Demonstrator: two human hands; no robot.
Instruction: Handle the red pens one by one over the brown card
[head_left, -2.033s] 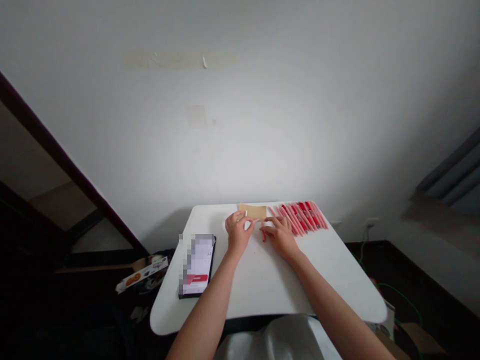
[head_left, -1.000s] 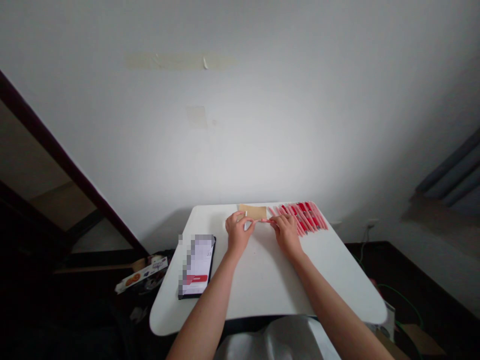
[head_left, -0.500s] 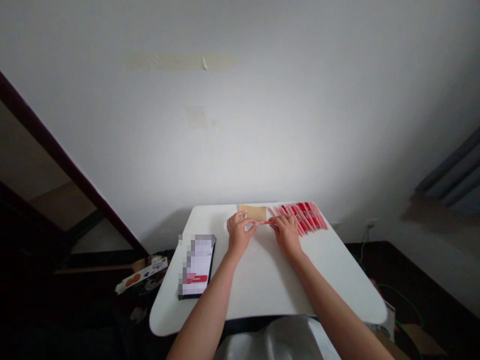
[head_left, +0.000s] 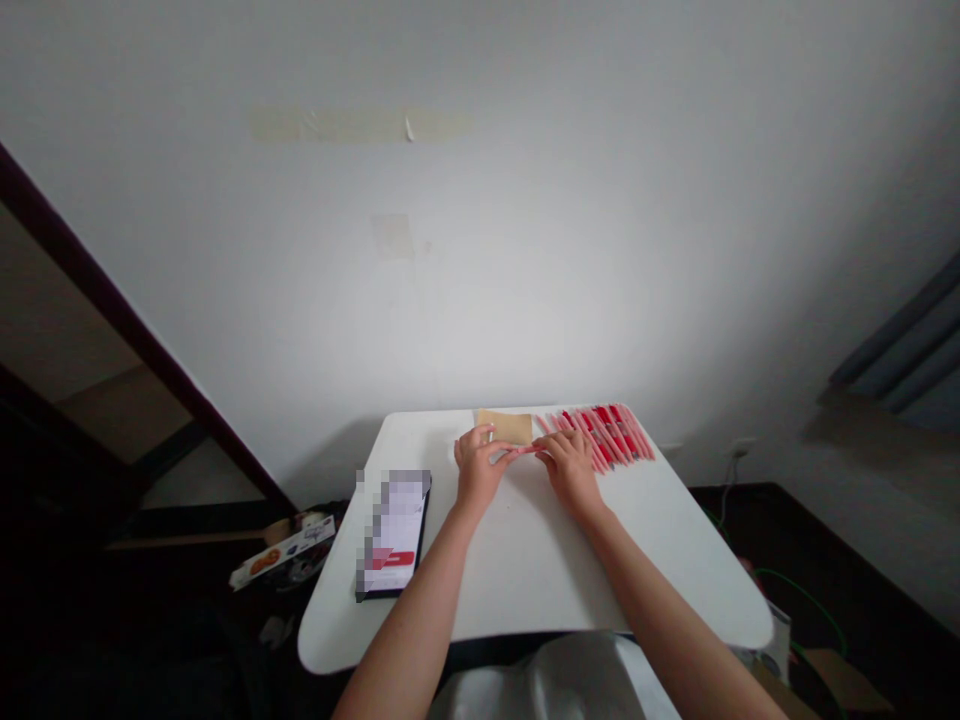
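Note:
Between my two hands is a slim pink-red pen (head_left: 524,450), held level just above the white table. The fingertips of my left hand (head_left: 478,467) are closed on its left end. Those of my right hand (head_left: 570,466) pinch the other end, and much of the pen is hidden by fingers. Just behind my hands lies a tan rectangular piece (head_left: 512,428), like paper or card. Beside my right hand, several red and pink pens (head_left: 619,436) lie side by side in a slanted row.
A phone (head_left: 396,535) with a lit screen lies on the table (head_left: 525,580), left of my forearm. The wall (head_left: 517,250) rises behind the far edge. Boxes and clutter (head_left: 289,552) are on the floor at left; a green cable (head_left: 814,595) runs at right.
My hands have drawn slightly closer together along the pen, and less of it shows between my fingers. The phone, the tan piece and the row of pens stay where they were.

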